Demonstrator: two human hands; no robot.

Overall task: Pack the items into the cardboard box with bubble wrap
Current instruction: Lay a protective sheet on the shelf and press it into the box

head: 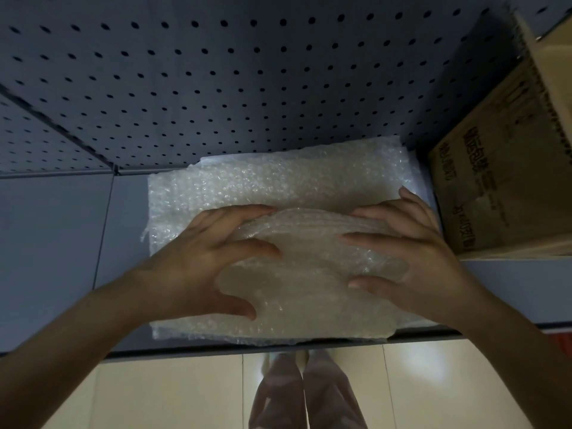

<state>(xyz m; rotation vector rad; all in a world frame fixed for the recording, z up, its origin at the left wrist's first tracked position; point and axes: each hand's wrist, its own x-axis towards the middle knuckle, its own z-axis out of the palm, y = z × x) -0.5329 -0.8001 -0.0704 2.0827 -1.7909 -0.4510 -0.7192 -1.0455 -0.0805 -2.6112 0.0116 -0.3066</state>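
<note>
Grey shelf (pixel 62 243), flat and smooth, seamed into panels at 9 o'clock, backed by a dark pegboard (pixel 247 72) at 12 o'clock. Directly on it at centre: a flat sheet of bubble wrap (pixel 278 178), reaching from the pegboard to the front edge at 6 o'clock. At 3 o'clock, just beside the sheet: a cardboard box (pixel 501 181), printed side facing, also on the shelf.
</note>
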